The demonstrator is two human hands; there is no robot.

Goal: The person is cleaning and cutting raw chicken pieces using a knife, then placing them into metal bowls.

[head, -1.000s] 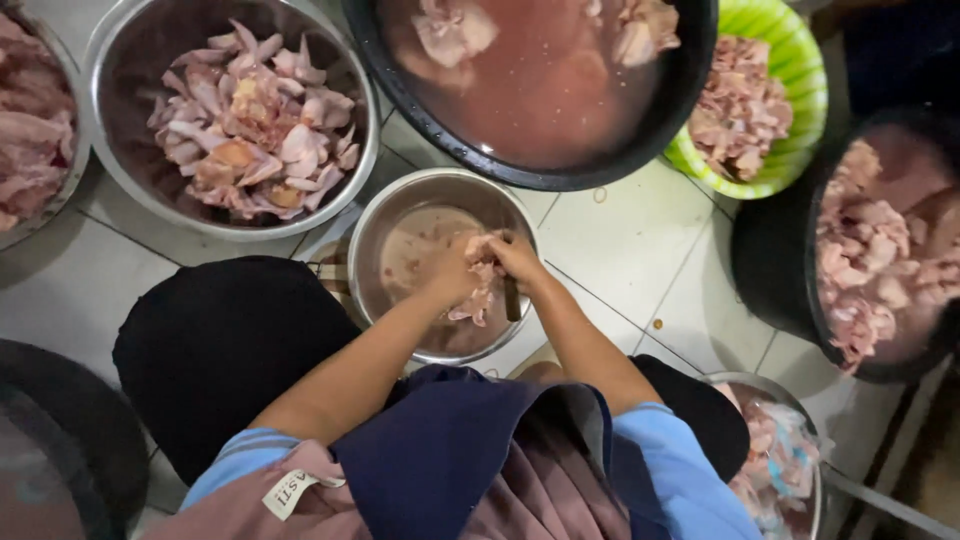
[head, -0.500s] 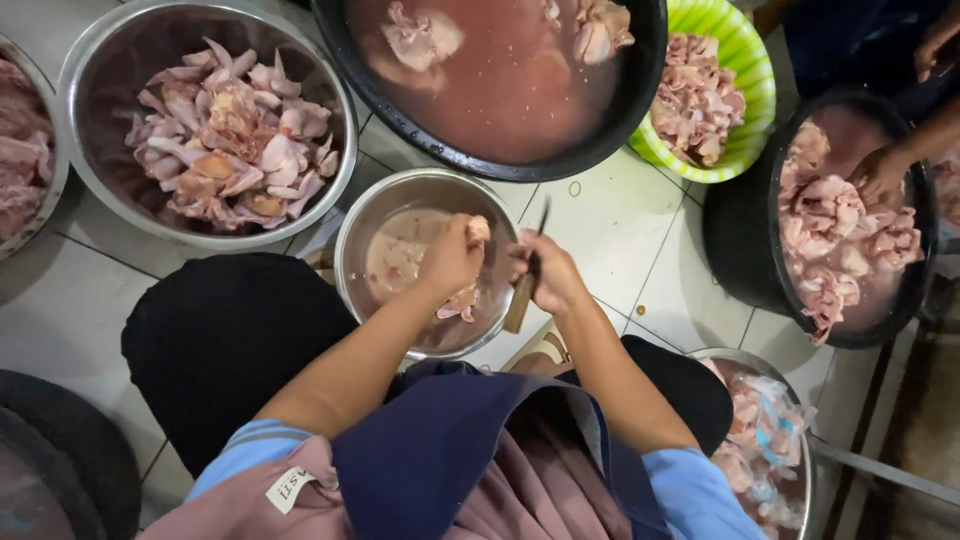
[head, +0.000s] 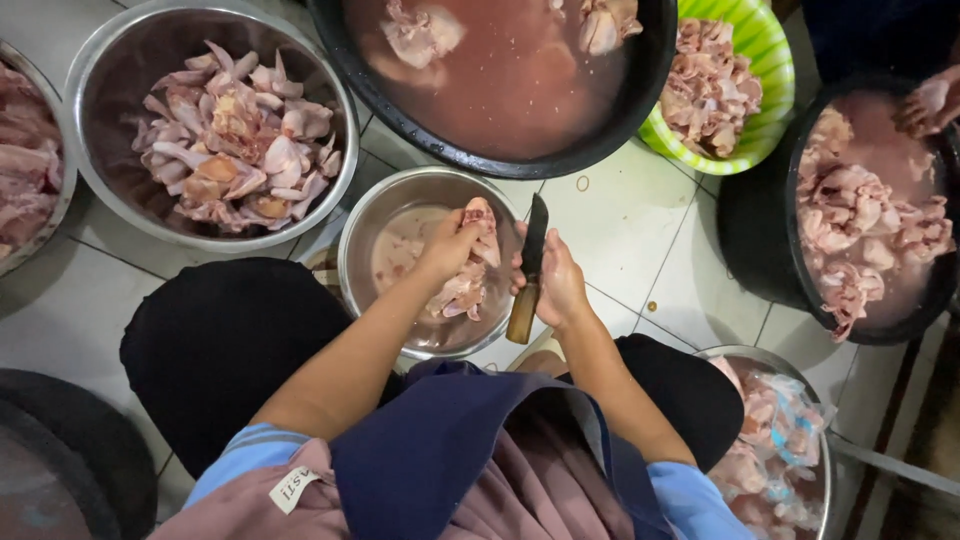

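While over steel bowl (head: 355, 250) (cloudy water) | left fingers (head: 468, 222) hold chicken (head: 482, 225) | right fingers (head: 545, 265) grip knife (head: 530, 265)

White tiled floor (head: 620, 215), grey grout lines, wet spots.

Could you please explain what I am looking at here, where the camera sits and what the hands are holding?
There is no machine here: the camera is worn on a person's head and looks straight down at their own two bare hands. The person sits low over a tiled floor. Their left hand grips a piece of raw chicken over a small steel bowl that holds more pieces in cloudy water. Their right hand holds a knife with a wooden handle and dark blade, pointing up beside the meat. Around them stand a large steel bowl of chicken pieces, a black basin of reddish water, a green basket of meat and another black basin, where someone else's hand reaches in.
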